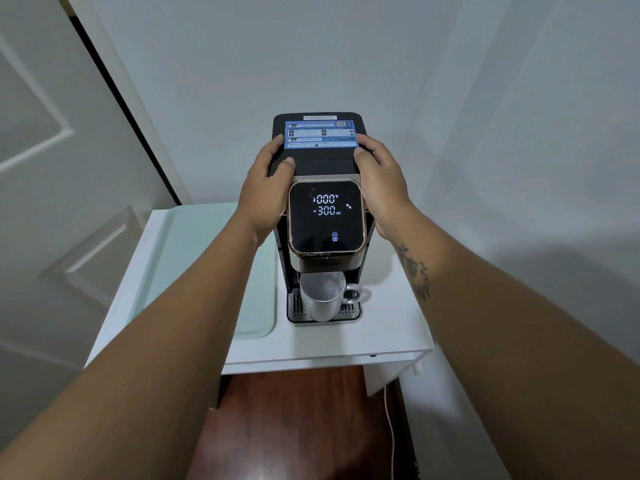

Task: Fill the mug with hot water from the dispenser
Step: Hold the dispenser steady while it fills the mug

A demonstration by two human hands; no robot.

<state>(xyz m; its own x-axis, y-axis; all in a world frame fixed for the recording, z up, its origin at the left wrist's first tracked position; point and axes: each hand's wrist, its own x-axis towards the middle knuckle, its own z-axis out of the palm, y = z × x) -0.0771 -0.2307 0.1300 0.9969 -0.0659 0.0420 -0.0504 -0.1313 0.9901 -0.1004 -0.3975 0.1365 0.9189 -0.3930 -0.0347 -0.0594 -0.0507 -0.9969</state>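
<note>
My bare forearms reach forward over the wooden floor [298, 420] and the white table [388, 341]. On the table's near part the grey mug [323, 299] stands on the drip tray [349, 311] under the dispenser [322, 161], handle to the right. Above it the lit touch panel [327, 216] reads 000 and 300 ml. My left hand [268, 188] and right hand [379, 181] clasp the dispenser's black top from either side, thumbs lying on it.
</note>
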